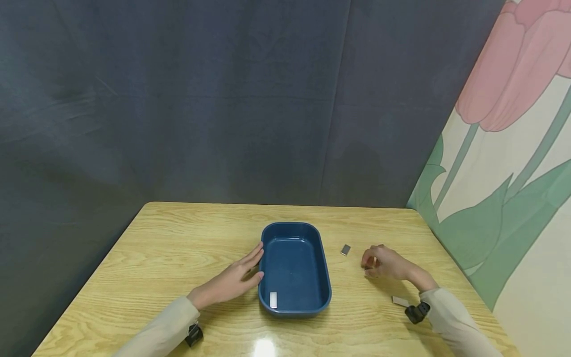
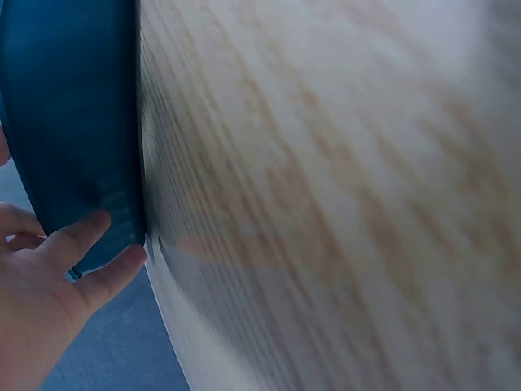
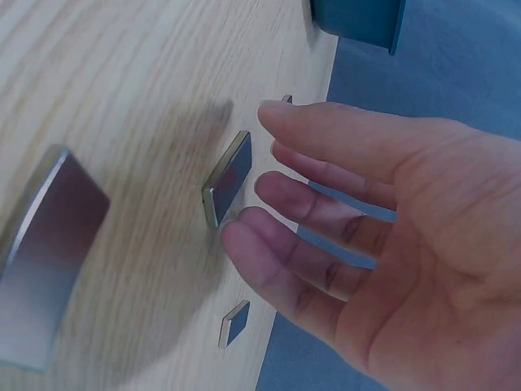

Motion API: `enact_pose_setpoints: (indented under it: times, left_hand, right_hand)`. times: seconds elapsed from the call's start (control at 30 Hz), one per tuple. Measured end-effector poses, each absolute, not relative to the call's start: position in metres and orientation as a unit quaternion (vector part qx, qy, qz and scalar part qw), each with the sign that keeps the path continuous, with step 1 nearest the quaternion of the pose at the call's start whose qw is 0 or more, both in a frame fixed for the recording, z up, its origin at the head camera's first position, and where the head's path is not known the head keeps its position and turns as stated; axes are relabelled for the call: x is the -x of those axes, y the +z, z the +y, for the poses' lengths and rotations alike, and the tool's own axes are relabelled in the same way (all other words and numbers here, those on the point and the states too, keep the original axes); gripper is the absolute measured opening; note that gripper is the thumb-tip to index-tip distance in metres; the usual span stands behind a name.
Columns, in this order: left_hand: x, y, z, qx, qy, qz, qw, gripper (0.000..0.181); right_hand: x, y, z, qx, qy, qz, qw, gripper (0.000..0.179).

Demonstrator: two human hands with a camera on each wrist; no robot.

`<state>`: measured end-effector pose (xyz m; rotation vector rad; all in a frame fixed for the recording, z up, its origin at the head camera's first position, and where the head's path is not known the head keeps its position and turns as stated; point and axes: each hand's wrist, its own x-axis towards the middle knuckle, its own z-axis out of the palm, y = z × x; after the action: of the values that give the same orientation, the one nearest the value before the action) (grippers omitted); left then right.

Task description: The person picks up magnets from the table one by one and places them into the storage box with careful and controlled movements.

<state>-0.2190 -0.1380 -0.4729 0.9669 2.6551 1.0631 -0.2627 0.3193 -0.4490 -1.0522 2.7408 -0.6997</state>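
A blue rectangular tray (image 1: 292,270) stands on the table, with a small bright rectangular piece (image 1: 273,300) lying inside at its near left corner. My left hand (image 1: 232,282) touches the tray's left side with its fingers extended; in the left wrist view, fingertips rest against the outer wall (image 2: 73,122). My right hand (image 1: 387,263) is low over the table to the tray's right. In the right wrist view its loosely bent fingers surround, without visibly gripping, a flat metallic rectangular piece (image 3: 228,179). What the pieces are, I cannot tell.
Another flat piece (image 1: 345,250) lies between the tray and my right hand. One more piece (image 1: 400,301) sits near my right wrist camera. The right wrist view also shows a smaller piece (image 3: 234,324) below the fingers. A dark curtain (image 1: 223,99) hangs behind the table.
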Motion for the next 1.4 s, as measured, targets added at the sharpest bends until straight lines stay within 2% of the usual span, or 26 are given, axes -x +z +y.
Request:
enact_pose_setpoints:
  times: [0.77,1.03,1.4]
  left_hand:
    - [0.221,-0.4747,-0.1386,-0.319,0.344,0.881,0.055,0.065]
    - [0.2213,-0.4762,-0.139,-0.319,0.347,0.88,0.057,0.065]
    - [0.2202,-0.4748,-0.1382,-0.317,0.347,0.881,0.057,0.065]
  right_hand:
    - [0.2598,-0.4534,0.3186,0.314,-0.207,0.924,0.073,0.014]
    - [0.2619,-0.453,0.3158,0.277,-0.22,0.93,0.102,0.013]
    - [0.2658,-0.4557,0.3143,0.273,-0.25,0.919,0.137,0.017]
